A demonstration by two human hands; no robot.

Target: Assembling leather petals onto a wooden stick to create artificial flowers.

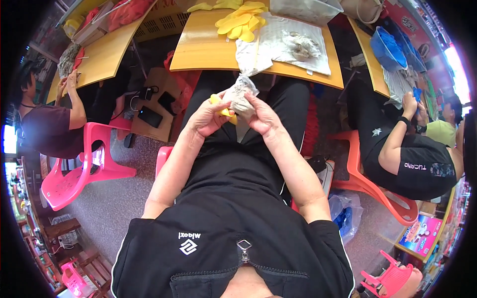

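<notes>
Over my lap, both hands hold a crumpled bundle of off-white, stringy-looking material [240, 103] with clear plastic about its upper end. My left hand [204, 119] is closed on a small yellow piece [216, 101] and presses against the bundle's left side. The thumb and fingers of my right hand [265, 118] pinch the bundle from the right. What exactly the bundle is made of cannot be told. Above it, a white cloth [252, 58] hangs over the near edge of the table. Flat, rounded yellow pieces [241, 22] lie heaped behind that cloth.
My wooden table [201, 52] also bears a white cloth [273, 37] with a greyish tangled heap [302, 45] and a clear bin [305, 10]. Co-workers sit at both sides, near a pink chair [64, 186] and an orange chair [360, 171]. A blue basket [389, 47] stands at right.
</notes>
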